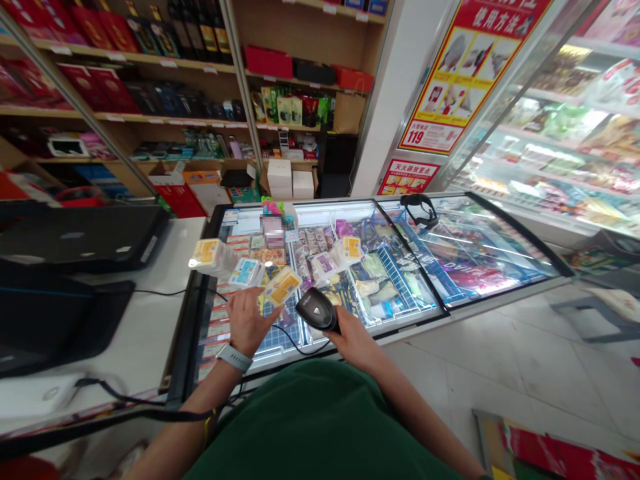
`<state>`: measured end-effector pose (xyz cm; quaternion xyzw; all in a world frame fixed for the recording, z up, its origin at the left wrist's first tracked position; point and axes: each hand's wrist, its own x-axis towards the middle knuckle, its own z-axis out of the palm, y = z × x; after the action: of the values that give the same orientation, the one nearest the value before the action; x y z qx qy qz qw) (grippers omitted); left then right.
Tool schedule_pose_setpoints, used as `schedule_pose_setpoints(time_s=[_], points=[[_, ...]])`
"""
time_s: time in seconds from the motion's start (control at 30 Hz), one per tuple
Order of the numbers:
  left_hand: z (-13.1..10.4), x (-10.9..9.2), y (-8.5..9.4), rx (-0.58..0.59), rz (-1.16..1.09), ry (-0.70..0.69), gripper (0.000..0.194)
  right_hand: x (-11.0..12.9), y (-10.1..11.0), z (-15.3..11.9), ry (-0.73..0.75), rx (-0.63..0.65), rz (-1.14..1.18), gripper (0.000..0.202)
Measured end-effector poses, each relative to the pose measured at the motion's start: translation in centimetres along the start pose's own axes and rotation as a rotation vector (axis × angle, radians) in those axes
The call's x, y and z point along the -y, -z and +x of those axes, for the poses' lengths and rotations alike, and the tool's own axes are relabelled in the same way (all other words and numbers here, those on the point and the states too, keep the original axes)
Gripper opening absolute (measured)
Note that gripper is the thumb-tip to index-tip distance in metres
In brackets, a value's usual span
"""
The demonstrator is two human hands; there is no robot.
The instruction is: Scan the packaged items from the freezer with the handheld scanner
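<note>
My right hand is wrapped round the handle of a black barcode scanner, whose head points left over the freezer's glass lid. My left hand, with a pale watch strap at the wrist, grips the near edge of a clear pack with a yellow label, just left of the scanner. Beside that pack lies one with a blue label. Farther left sits a stack of clear packs with a yellow label on top. Two more packs, purple-labelled and yellow-labelled, rest to the right.
The glass-topped chest freezer holds bagged goods and wire baskets. A black cable runs across its lid. Black strapped gear lies at the far edge. Left is a counter with black machines; stocked shelves stand behind.
</note>
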<state>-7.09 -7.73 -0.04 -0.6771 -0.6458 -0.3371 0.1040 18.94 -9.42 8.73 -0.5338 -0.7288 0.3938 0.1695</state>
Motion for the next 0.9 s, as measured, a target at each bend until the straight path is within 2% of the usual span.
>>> schedule_pose_setpoints(time_s=[0.27, 0.33, 0.4, 0.47, 0.53, 0.7, 0.8, 0.9], points=[[-0.1, 0.2, -0.2, 0.025, -0.01, 0.057, 0.056, -0.4, -0.3, 0.3, 0.01, -0.004, -0.004, 0.026], [0.0, 0.5, -0.3, 0.029, -0.014, 0.148, 0.059, -0.4, -0.4, 0.2, 0.001, -0.008, 0.007, 0.027], [0.2, 1.2, -0.4, 0.035, -0.018, 0.313, 0.061, -0.4, -0.3, 0.2, -0.005, -0.006, 0.014, 0.027], [0.6, 2.4, -0.5, 0.037, -0.002, 0.487, 0.063, -0.4, -0.3, 0.1, -0.004, -0.002, 0.017, 0.026], [1.1, 3.7, -0.7, 0.041, 0.03, 0.607, 0.063, -0.5, -0.3, 0.0, 0.003, -0.002, 0.022, 0.026], [2.7, 6.1, -1.1, 0.061, 0.088, 0.731, 0.06, -0.9, -0.4, -0.1, 0.014, -0.002, 0.036, 0.026], [3.4, 6.2, -1.2, 0.098, 0.101, 0.77, 0.061, -1.0, -0.3, -0.1, -0.009, -0.006, 0.029, 0.027], [3.5, 5.5, -0.9, 0.129, 0.101, 0.774, 0.072, -1.0, -0.1, -0.2, -0.024, -0.023, 0.028, 0.027]])
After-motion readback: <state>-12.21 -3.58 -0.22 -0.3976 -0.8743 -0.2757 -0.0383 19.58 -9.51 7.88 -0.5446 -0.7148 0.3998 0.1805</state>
